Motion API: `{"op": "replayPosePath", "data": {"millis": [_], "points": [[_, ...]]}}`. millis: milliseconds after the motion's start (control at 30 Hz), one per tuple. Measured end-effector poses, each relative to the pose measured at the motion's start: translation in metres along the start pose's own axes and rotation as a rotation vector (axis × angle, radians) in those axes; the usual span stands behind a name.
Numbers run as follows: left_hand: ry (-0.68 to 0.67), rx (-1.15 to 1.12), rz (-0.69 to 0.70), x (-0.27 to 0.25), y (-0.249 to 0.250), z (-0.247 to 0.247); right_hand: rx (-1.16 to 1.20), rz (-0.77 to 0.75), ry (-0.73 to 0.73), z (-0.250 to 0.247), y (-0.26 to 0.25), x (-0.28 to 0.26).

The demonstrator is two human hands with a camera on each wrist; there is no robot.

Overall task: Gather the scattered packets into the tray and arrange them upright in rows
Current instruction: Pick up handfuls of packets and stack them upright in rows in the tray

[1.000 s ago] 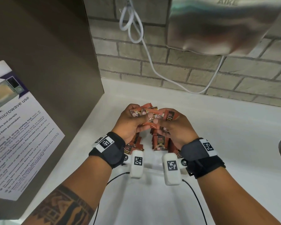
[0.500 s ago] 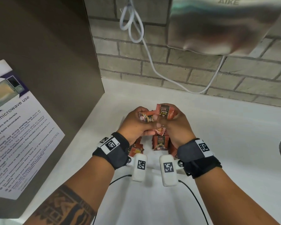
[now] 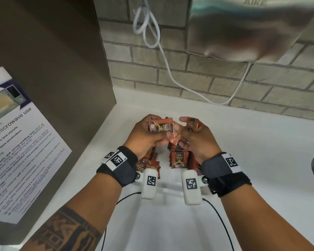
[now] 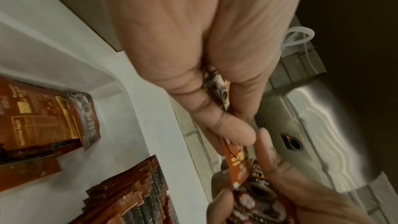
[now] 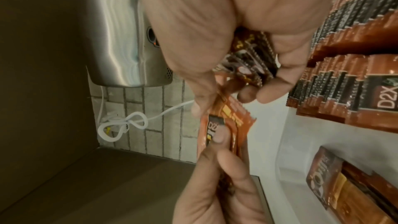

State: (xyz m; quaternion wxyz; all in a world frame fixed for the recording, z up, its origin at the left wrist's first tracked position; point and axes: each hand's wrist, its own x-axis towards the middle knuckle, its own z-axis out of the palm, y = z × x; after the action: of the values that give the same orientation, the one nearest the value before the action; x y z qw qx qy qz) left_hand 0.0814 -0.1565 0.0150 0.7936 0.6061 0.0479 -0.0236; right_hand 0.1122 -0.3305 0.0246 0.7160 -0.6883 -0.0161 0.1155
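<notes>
Most packets (image 3: 178, 159) stand in tray (image 3: 170, 187) rows; your left hand (image 3: 149, 134) and right hand (image 3: 197, 140) each grip loose ones, unplaced.

tray (image 3: 170, 185) mostly hidden under hands, hand dryer (image 3: 252, 28) cropped, poster (image 3: 16, 142) cut off

head: above, looking down | wrists: close, along fingers | shared: packets (image 3: 178, 160), tray (image 4: 133, 108)

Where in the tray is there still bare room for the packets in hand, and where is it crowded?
Bare floor shows in the tray between the left row and the middle row, and along the near rim. The right side, under the right hand, is packed. The left hand also holds packets.
</notes>
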Motion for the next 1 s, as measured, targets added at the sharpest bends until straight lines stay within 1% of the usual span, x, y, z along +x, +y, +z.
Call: {"op": "replayPosePath", "data": {"millis": [67,133,233,300,367,433,500,567,667,700,767,833,900,1000], "points": [[-0.019,0.077,0.010,-0.001,-0.002,0.002,-0.020,0.009,0.001,0.003,0.005,0.001],[-0.010,0.118,0.007,-0.001,-0.003,0.002,-0.035,0.003,0.028,0.004,0.007,0.002],[0.005,0.098,-0.005,-0.002,-0.003,0.002,-0.067,-0.016,0.057,0.002,0.007,0.002],[0.013,0.031,-0.045,-0.002,-0.003,0.001,-0.022,-0.005,0.086,0.001,0.007,0.003],[0.026,0.019,-0.060,0.000,-0.006,-0.001,0.006,0.006,0.129,0.001,0.008,0.003],[0.047,0.075,-0.037,0.000,-0.007,0.001,0.036,0.014,0.147,0.003,0.008,0.002],[0.079,0.094,-0.011,0.001,-0.007,0.004,0.087,0.011,0.118,0.006,0.005,-0.002],[0.124,0.103,0.013,0.002,-0.009,0.005,0.077,-0.005,0.073,0.010,0.003,-0.006],[0.180,0.203,0.064,0.003,-0.013,0.005,0.083,0.010,0.064,0.011,0.001,-0.008],[0.183,0.221,0.084,0.002,-0.013,0.005,0.106,0.023,0.064,0.010,0.000,-0.007],[0.182,0.175,0.113,-0.001,-0.009,0.006,0.157,0.035,0.060,0.008,-0.003,-0.008],[0.177,0.112,0.120,0.000,-0.006,0.003,0.241,0.048,0.075,0.005,-0.006,-0.008],[0.176,0.103,0.111,0.001,-0.003,-0.002,0.290,0.050,0.092,0.002,-0.008,-0.007],[0.171,0.188,0.091,0.003,0.000,-0.008,0.202,0.026,0.127,-0.002,-0.010,-0.003]]}}
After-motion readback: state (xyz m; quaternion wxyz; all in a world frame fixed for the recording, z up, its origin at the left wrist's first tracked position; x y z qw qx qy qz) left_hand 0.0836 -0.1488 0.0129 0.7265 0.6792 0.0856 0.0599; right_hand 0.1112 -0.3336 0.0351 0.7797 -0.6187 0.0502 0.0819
